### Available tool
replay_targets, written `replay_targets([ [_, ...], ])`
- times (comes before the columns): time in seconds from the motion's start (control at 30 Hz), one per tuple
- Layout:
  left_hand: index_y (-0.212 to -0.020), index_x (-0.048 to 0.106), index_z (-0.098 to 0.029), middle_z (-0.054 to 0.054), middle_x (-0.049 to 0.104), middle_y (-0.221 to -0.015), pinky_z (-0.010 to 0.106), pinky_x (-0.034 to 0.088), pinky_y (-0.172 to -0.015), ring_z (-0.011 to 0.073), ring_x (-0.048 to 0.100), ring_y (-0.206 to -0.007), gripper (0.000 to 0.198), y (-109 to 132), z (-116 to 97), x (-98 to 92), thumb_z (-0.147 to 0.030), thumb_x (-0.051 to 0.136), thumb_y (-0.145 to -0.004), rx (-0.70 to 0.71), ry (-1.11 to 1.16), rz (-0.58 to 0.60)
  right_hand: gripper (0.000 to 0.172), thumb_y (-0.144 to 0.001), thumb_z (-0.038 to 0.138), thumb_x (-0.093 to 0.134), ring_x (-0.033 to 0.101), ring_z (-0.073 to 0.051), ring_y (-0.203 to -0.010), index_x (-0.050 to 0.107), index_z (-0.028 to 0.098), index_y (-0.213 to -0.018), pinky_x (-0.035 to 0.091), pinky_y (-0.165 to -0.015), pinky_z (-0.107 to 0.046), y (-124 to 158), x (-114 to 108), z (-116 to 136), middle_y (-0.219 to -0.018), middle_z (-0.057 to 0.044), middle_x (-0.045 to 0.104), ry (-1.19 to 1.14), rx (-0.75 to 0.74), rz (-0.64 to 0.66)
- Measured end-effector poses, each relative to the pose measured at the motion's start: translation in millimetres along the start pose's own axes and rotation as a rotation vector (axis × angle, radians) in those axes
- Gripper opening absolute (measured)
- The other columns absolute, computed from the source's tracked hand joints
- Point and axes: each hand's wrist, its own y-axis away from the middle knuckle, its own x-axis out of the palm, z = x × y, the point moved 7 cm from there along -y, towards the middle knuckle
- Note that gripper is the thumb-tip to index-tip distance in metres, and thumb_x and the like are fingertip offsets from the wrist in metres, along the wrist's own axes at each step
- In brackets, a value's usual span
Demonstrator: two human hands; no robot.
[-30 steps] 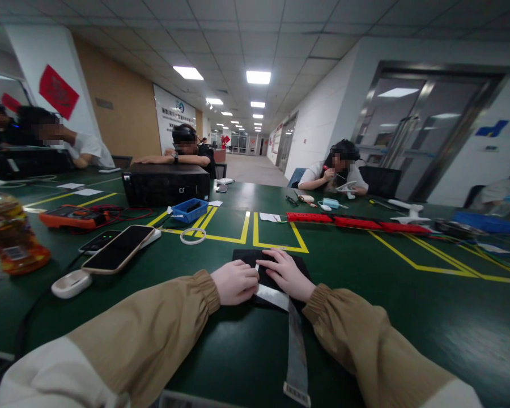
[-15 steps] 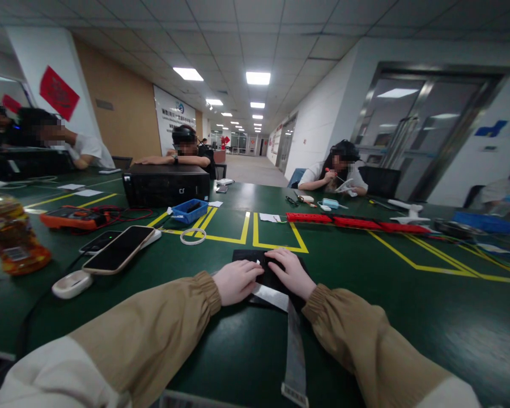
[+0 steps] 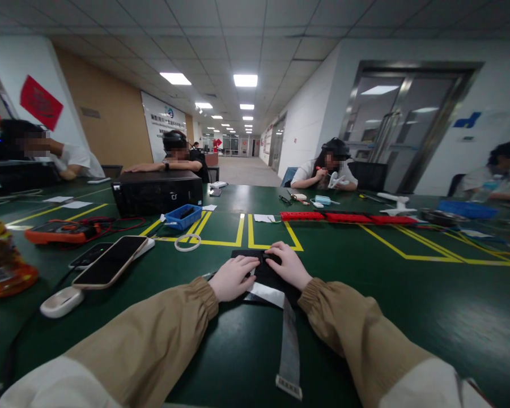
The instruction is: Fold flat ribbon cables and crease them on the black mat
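Right now both hands lie nearly flat on a black panel on the desk. The left hand and right hand press their fingertips onto its top, and neither grip is closed around anything. A grey ribbon cable trails out from beneath them toward the person. Uneven pressure could, I judge, skid the panel or crease that ribbon. Left of the left grip lie a white ring and a phone, well apart and out of the way.

Green table, white walls, ceiling light panels, glass doors
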Motion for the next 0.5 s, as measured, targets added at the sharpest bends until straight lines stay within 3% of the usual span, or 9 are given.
replay_targets([
  [0.17, -0.120, 0.050, -0.018, 0.007, 0.053, -0.123, 0.036, 0.042, -0.094, 0.0192, 0.047, -0.111, 0.035, 2.2, -1.6, -3.3, -0.025, 0.047, -0.087, 0.015, 0.044, -0.018, 0.021, -0.074, 0.035, 0.065, 0.051, -0.023, -0.097, 0.066, 0.022, -0.091, 0.036, -0.089, -0.041, -1.8, 8.6, -20.5, -0.095, -0.003, 0.061, 0.006, 0.162, 0.042],
  [0.5, -0.112, 0.054, -0.018, 0.006, 0.057, -0.109, 0.031, 0.046, -0.087, 0.0177, 0.052, -0.100, 0.028, 6.8, -1.9, -7.2, -0.017, 0.044, -0.086, 0.076, 0.037, 0.008, 0.022, -0.074, 0.037, 0.067, 0.054, -0.019, -0.087, 0.067, 0.022, -0.089, 0.039, -0.082, -0.033, -6.3, 7.1, -21.8, -0.088, -0.002, 0.060, -0.019, 0.117, 0.089],
])
